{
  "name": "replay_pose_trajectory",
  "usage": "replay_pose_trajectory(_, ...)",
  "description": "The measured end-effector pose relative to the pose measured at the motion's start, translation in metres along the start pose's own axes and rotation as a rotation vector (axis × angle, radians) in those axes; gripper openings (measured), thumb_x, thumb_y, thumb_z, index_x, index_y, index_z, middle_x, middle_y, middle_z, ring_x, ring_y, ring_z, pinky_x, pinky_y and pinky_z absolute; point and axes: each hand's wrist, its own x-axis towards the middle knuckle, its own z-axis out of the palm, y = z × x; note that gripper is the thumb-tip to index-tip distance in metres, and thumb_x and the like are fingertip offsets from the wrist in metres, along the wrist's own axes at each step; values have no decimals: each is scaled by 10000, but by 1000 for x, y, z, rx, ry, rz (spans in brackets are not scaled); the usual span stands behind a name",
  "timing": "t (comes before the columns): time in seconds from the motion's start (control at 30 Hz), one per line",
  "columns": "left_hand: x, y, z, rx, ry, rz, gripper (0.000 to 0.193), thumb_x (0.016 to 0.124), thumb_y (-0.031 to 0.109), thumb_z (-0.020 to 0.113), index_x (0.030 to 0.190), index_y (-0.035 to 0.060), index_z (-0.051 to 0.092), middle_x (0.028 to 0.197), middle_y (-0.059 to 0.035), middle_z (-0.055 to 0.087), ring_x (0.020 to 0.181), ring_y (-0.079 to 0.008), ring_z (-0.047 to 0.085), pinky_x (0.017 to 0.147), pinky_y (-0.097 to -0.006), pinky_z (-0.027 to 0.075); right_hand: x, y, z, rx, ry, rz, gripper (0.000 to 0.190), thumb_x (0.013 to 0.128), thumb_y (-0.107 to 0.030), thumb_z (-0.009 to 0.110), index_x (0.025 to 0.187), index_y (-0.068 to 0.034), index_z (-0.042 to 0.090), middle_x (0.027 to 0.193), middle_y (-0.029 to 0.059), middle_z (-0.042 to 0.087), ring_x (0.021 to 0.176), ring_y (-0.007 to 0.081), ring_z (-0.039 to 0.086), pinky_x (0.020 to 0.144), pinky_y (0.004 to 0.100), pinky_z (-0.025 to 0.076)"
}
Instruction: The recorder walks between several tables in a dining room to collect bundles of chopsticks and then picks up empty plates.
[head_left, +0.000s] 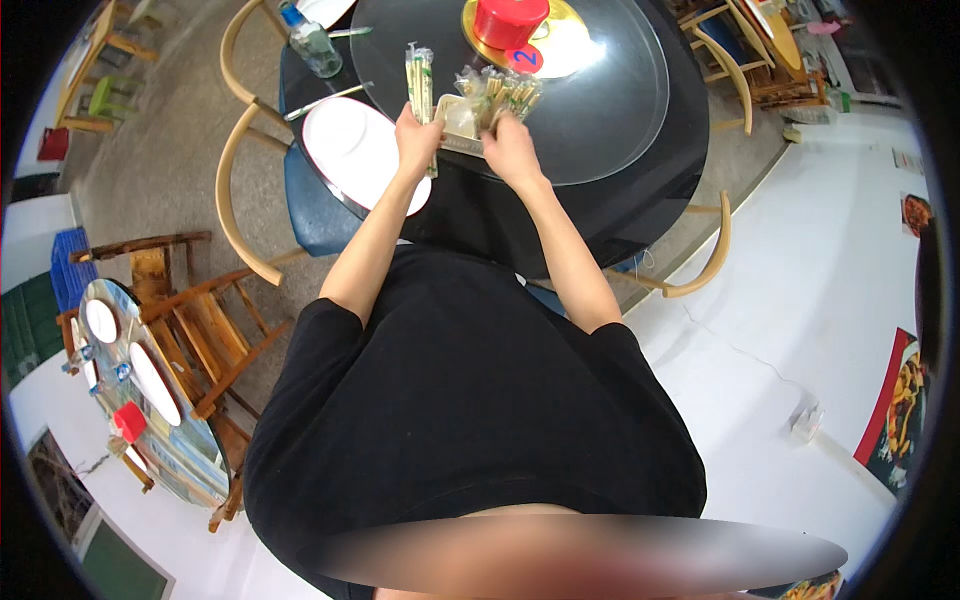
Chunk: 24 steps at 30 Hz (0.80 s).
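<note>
My left hand (418, 142) grips a few plastic-wrapped disposable chopsticks (420, 79), held lengthwise away from me. My right hand (512, 150), slightly blurred, has its fingers closed around the near end of a larger bunch of wrapped chopsticks (514, 91). Between the two hands sits a pale plastic basket (463, 144) near the front edge of the glass turntable (600, 142). Clear wrappers show around the bunch, and its lower ends are hidden by my right fingers.
White plates (337, 139) and a glass bottle with a blue cap (315, 49) stand left on the black-covered round table (480, 202). A red container (510, 22) rests on a gold tray (566, 45). Curved wooden chairs (236, 187) surround the table; a white wall (817, 247) runs along the right.
</note>
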Motion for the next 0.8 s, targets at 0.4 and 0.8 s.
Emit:
replay_pose_trajectory(0.4,-20,-3,-19,-106,-45,-61,218,765,30,611,959,13,514,758,-49,575,558,-121,571,489,-258,471,-4,-1,-2,147,79,51,417,760,-67,678,1114,67,503,999,248,656,920,367,665,825,412,527)
replay_pose_trajectory(0.8,-90,47,-56,-736,-720,-374,230,854,143,642,989,35,491,718,-58,506,561,-153,546,491,-258,452,-64,-3,-15,730,344,-30,197,858,-22,619,1036,19,544,874,35,605,700,64,536,636,228,460)
